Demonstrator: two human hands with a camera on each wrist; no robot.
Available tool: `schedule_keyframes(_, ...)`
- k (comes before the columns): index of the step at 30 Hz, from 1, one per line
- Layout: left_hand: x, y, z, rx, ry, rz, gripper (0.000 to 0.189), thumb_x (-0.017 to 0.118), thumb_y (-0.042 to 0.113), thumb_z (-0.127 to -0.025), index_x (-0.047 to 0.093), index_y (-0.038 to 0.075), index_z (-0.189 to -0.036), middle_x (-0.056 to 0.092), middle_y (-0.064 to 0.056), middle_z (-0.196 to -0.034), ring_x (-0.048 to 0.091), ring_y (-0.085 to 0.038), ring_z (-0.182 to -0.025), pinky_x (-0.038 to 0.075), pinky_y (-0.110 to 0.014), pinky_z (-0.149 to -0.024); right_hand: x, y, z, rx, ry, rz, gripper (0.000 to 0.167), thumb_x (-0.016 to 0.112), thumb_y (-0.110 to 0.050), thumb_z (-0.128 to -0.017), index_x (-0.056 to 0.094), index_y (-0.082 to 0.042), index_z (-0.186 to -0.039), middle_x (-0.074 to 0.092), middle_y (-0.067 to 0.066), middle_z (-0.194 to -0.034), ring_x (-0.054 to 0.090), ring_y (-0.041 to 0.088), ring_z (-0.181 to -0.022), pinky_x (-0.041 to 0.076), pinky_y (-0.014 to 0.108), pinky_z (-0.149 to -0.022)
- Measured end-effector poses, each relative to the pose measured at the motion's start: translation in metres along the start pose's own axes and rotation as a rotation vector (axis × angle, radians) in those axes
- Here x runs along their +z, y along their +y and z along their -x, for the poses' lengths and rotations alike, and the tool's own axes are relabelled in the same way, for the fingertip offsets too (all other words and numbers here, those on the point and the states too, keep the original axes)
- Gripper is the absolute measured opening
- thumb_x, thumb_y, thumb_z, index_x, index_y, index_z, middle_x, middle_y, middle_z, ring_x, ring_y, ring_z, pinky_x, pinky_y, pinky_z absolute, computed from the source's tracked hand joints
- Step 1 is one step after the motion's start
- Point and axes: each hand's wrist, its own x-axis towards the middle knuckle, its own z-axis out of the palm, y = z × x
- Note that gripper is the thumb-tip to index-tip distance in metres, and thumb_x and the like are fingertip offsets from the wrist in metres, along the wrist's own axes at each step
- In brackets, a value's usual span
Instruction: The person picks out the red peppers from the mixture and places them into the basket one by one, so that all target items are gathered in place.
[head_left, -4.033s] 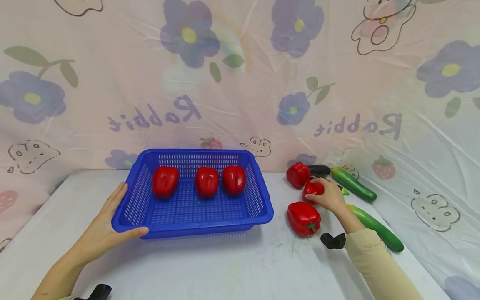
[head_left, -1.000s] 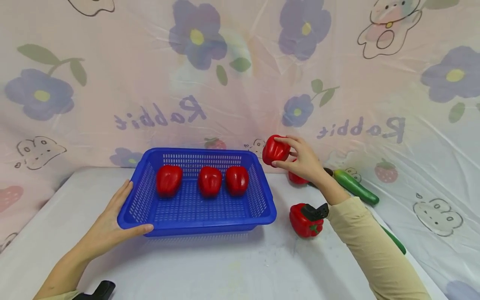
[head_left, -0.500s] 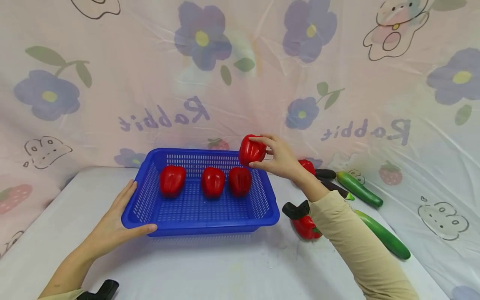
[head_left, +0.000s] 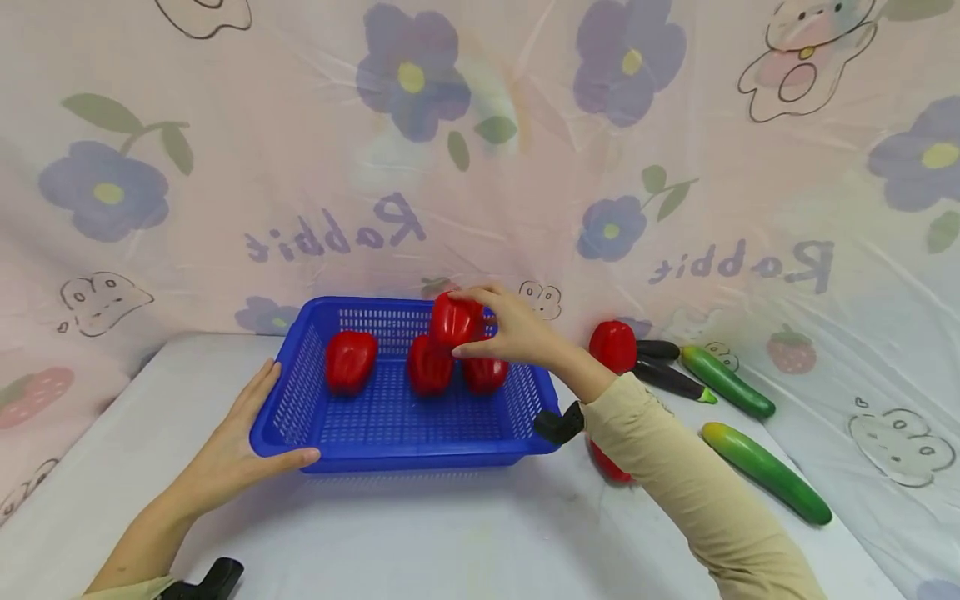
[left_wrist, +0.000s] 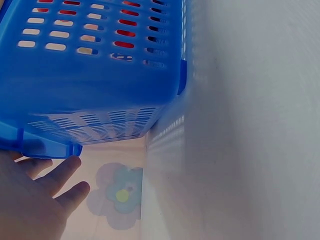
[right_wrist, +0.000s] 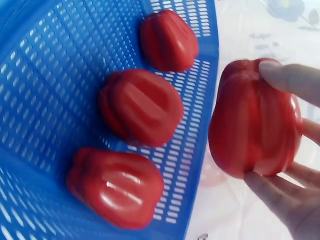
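Note:
My right hand pinches a red bell pepper between thumb and fingers, above the back part of a blue plastic basket. The right wrist view shows this pepper up close, apart from the others. Three more red peppers lie in the basket: one at the left and two nearer the middle and right, partly covered by the held pepper and my hand. My left hand rests against the basket's front left corner, thumb along the front rim and fingers stretched along the left side.
To the right on the white table are a red pepper, another pepper mostly hidden by my right sleeve, dark eggplants and two green zucchini-like vegetables. A patterned cloth hangs behind.
My right hand gripped a pepper on the right side of the table, lifted it and carried it left over the basket. My left hand stays at the basket's corner.

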Motion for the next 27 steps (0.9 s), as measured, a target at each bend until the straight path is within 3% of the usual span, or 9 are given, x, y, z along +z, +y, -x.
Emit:
schedule_keyframes(18,0.002,-0.003,0.0,-0.003,0.001,0.005,0.116,0.08,0.031,-0.075,-0.004,0.025,-0.155,-0.008,-0.006,-0.162,-0.001,-0.047,-0.145,0.015,-0.081,-0.096,0.047,-0.02,-0.017,-0.032,-0.244,0.082,0.069,0.078,-0.035,-0.077,0.05,-0.021,-0.14,0.046,0.007,-0.141,0.046,0.023,-0.127,0.05,0.04,-0.097)
schedule_keyframes(27,0.003,-0.002,0.001,-0.01,0.009,0.015,0.116,0.081,0.032,-0.074,-0.002,0.023,-0.155,-0.007,-0.005,-0.163,-0.001,-0.046,-0.145,0.012,-0.08,-0.1,0.057,-0.031,-0.026,-0.036,-0.364,0.091,0.067,0.078,-0.031,-0.078,0.051,-0.021,-0.138,0.048,0.006,-0.135,0.046,0.021,-0.122,0.051,0.035,-0.095)
